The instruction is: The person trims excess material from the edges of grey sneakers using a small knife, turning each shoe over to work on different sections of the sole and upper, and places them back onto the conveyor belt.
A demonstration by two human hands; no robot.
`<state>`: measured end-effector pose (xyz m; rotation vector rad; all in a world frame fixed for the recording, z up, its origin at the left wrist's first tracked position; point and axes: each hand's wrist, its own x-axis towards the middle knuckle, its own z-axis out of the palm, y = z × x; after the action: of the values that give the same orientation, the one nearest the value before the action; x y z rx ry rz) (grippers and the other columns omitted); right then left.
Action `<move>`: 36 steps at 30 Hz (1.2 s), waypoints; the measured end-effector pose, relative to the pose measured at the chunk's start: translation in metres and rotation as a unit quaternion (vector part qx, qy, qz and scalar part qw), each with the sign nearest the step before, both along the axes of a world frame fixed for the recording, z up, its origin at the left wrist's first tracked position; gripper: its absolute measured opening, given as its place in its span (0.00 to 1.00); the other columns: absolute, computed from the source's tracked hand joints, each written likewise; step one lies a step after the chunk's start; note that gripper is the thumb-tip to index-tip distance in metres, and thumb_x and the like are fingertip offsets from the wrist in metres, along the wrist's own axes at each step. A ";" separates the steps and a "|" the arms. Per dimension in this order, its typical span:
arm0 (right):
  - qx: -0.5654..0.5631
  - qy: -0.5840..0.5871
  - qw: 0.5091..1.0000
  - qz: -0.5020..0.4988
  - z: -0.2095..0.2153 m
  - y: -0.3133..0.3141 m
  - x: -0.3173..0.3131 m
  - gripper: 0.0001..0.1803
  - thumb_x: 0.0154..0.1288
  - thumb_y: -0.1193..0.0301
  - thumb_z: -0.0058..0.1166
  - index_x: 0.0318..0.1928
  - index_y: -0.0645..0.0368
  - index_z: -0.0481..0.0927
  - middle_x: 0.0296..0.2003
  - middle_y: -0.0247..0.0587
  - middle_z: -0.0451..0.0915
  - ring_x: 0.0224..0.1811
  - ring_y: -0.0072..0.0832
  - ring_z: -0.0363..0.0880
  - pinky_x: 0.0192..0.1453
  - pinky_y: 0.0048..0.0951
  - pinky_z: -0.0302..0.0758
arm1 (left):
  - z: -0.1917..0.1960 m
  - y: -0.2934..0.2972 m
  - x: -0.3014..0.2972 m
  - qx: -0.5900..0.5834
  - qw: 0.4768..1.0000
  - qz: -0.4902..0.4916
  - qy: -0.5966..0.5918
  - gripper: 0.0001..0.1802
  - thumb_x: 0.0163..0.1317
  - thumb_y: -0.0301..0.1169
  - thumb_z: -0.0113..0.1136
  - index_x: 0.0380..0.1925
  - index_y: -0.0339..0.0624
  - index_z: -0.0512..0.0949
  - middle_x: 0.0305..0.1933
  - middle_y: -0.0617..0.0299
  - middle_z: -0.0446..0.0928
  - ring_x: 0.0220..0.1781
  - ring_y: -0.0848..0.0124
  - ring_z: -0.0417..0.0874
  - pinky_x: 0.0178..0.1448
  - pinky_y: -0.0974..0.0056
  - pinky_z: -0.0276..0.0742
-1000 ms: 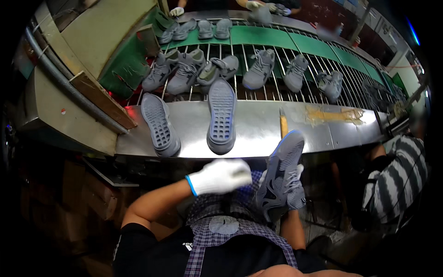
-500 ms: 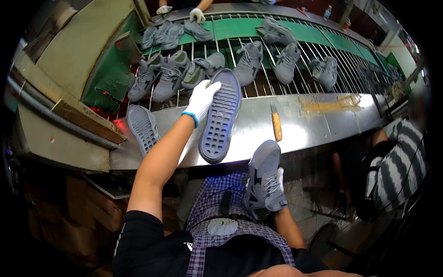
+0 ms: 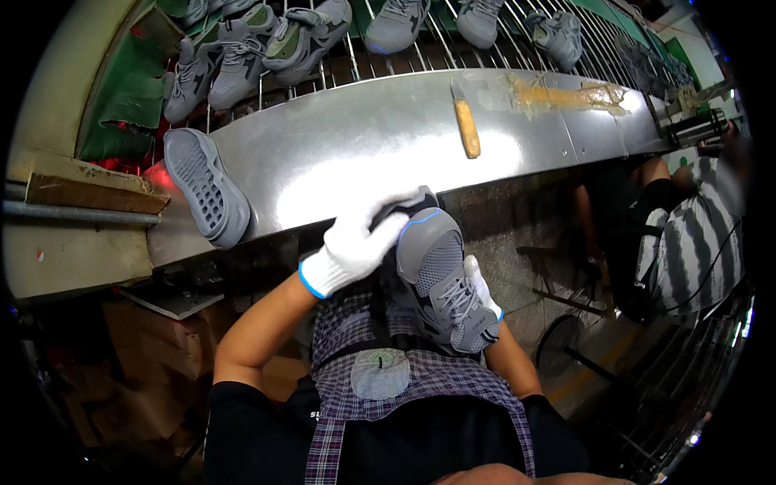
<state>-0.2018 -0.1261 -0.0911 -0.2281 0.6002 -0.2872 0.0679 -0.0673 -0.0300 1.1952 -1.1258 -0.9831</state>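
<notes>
A grey lace-up shoe upper (image 3: 440,263) is held toe-up over my lap, a thin blue line along its toe edge. My right hand (image 3: 482,289), in a white glove, grips it from the right side, fingers partly hidden behind it. At the toe, my gloved left hand (image 3: 353,245) is closed around a grey shoe sole (image 3: 427,196), pressed close to the upper. Most of that sole is hidden by the upper and my fingers. Another grey sole (image 3: 206,186) lies on the left end of the metal bench (image 3: 323,133).
A knife with a wooden handle (image 3: 466,129) lies on the bench, near yellowish tape (image 3: 566,95). Beyond the bench, several grey shoes (image 3: 240,61) stand on a rack of metal rods. To the right sits a person in a striped top (image 3: 699,242).
My left hand has brought the sole down from above the bench to the upper's toe. The view has tilted downward, and the co-worker's gloved hands beyond the rack are out of view.
</notes>
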 end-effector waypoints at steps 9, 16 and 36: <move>-0.060 0.032 0.998 -0.003 -0.001 -0.005 0.000 0.42 0.81 0.41 0.57 0.73 0.67 0.74 0.60 0.49 0.87 0.56 0.32 0.91 0.59 0.34 0.92 | 0.036 -0.020 0.007 0.067 0.996 -0.058 0.007 0.25 0.83 0.24 0.50 0.75 0.26 0.73 0.74 0.42 0.80 0.75 0.57 0.82 0.82 0.54 0.73; -0.137 0.017 0.990 0.032 0.007 -0.017 0.000 0.42 0.82 0.41 0.56 0.72 0.70 0.74 0.58 0.49 0.87 0.55 0.29 0.91 0.59 0.34 0.92 | 0.042 -0.022 0.005 0.068 0.995 -0.069 0.027 0.23 0.83 0.24 0.50 0.73 0.25 0.75 0.76 0.41 0.78 0.78 0.55 0.79 0.84 0.53 0.70; -0.008 0.009 0.998 -0.056 -0.010 -0.024 -0.017 0.46 0.82 0.34 0.49 0.78 0.62 0.72 0.67 0.51 0.82 0.65 0.38 0.85 0.69 0.41 0.88 | -0.045 -0.011 -0.003 0.042 0.990 -0.130 -0.032 0.62 0.65 0.29 0.77 0.88 0.37 0.41 0.85 0.35 0.61 0.86 0.47 0.66 0.86 0.47 0.65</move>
<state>-0.2187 -0.1499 -0.1009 -0.2122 0.6290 -0.3974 0.0647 -0.0780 -0.0753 1.1739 -1.3267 -1.2079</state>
